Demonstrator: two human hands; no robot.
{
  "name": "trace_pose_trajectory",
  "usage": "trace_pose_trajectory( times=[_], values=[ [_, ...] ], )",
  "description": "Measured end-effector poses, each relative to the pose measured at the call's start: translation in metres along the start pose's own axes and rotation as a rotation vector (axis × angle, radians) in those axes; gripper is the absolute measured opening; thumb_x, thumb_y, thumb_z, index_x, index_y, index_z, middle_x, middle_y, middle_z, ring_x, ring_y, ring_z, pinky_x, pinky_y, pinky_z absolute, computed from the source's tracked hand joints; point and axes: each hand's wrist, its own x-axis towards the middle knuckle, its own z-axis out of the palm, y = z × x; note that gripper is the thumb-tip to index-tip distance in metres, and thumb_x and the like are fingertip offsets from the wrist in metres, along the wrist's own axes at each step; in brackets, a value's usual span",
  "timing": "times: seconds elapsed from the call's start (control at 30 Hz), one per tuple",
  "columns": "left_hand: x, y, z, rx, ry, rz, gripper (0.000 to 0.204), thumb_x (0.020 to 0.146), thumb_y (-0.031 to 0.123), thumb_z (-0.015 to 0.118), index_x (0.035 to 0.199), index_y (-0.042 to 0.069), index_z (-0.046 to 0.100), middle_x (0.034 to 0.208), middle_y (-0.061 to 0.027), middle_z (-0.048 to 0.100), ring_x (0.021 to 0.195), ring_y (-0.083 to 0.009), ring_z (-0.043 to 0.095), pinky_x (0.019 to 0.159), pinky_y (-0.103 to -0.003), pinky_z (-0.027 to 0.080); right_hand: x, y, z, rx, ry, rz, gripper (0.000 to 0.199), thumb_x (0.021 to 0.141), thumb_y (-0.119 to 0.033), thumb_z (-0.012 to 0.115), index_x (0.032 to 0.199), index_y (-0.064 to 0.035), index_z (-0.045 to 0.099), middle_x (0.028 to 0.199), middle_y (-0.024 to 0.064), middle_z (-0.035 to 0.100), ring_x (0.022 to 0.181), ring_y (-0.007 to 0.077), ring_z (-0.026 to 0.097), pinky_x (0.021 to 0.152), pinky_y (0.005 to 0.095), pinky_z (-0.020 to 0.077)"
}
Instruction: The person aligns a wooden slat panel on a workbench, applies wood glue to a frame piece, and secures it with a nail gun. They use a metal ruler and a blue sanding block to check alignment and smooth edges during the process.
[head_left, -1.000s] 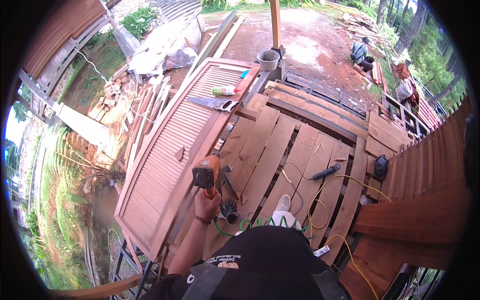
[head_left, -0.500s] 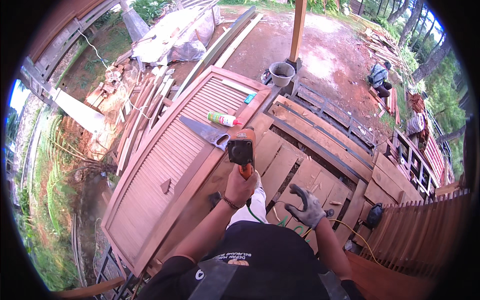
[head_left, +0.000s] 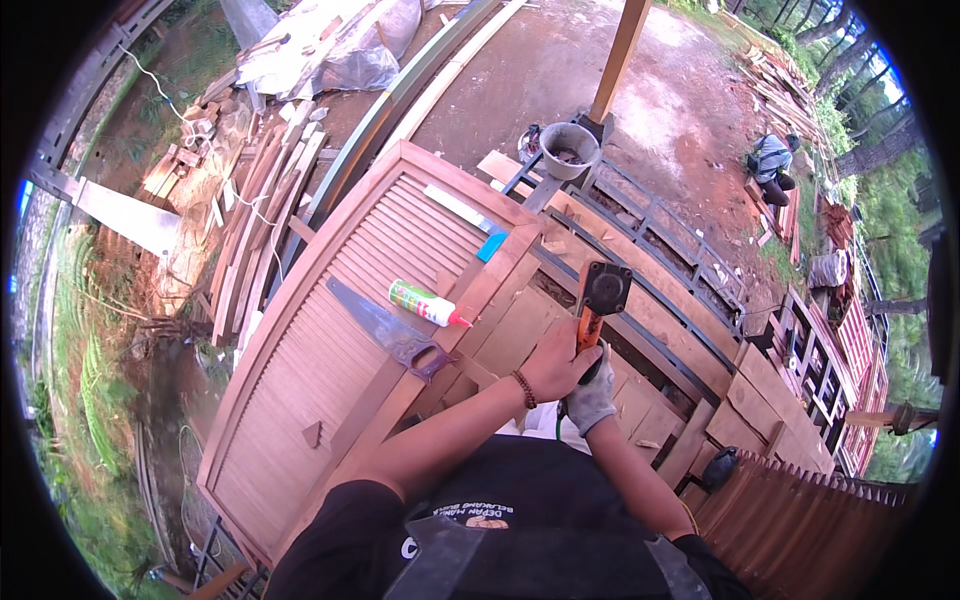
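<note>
An orange and black nail gun (head_left: 604,292) is up in front of my body, right of the louvred wooden shutter (head_left: 268,440). My bare left hand (head_left: 552,360), a beaded bracelet at its wrist, is closed round the handle. Against the handle's lower end is my right hand (head_left: 592,400) in a grey glove; its fingers are partly hidden behind the tool and my left hand. On the shutter lie a handsaw (head_left: 372,318), a white and green bottle with a red tip (head_left: 428,303), a small blue item (head_left: 491,246) and a wood offcut (head_left: 312,434).
Planks lie over a dark metal frame (head_left: 665,235) on the right, with gaps between them. A grey bucket (head_left: 568,170) stands by a wooden post (head_left: 620,60). Stacked timber (head_left: 262,215) lies left of the shutter. A person (head_left: 772,168) crouches at the far right.
My left hand has carried the nail gun right, away from the shutter. My gloved right hand, open and apart before, has come up to the tool's handle. The view has shifted.
</note>
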Motion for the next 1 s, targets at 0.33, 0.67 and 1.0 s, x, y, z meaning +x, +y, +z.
trace_pose_trajectory(
  times=[0.33,0.67,1.0],
  values=[
    [0.144,-0.068,-0.01,-0.412,-0.134,-0.244,0.041,0.103,0.017,0.049,0.14,-0.001,0.048,0.13,-0.015,0.058,0.122,-0.0189,0.055,0.106,-0.032,0.042,0.179,0.039,-0.058,0.461,-0.091,0.17,0.031,0.084,-0.002,0.068,0.114,0.0025,0.06,0.093,0.0066,0.069,0.08,0.0119,0.067,0.067,0.0255,0.0548],
    [0.185,-0.252,-0.135,0.2,0.396,-0.622,0.026,0.091,0.018,0.062,0.11,0.001,0.067,0.105,-0.0177,0.07,0.095,-0.0269,0.068,0.082,-0.036,0.054,0.266,0.105,-0.064,0.342,-0.203,0.405,0.022,0.086,-0.001,0.07,0.105,-0.0008,0.059,0.082,0.0099,0.068,0.058,0.0134,0.064,0.049,0.0285,0.0528],
    [0.356,-0.377,-0.166,0.761,0.311,-0.05,0.023,0.089,0.024,0.06,0.104,0.008,0.066,0.109,-0.0109,0.063,0.11,-0.0275,0.056,0.107,-0.046,0.036,0.307,0.122,0.028,-0.053,-0.421,0.346,0.019,0.082,-0.015,0.073,0.094,-0.0011,0.067,0.074,0.0129,0.071,0.063,0.0255,0.07,0.057,0.0354,0.054]
  ],
)
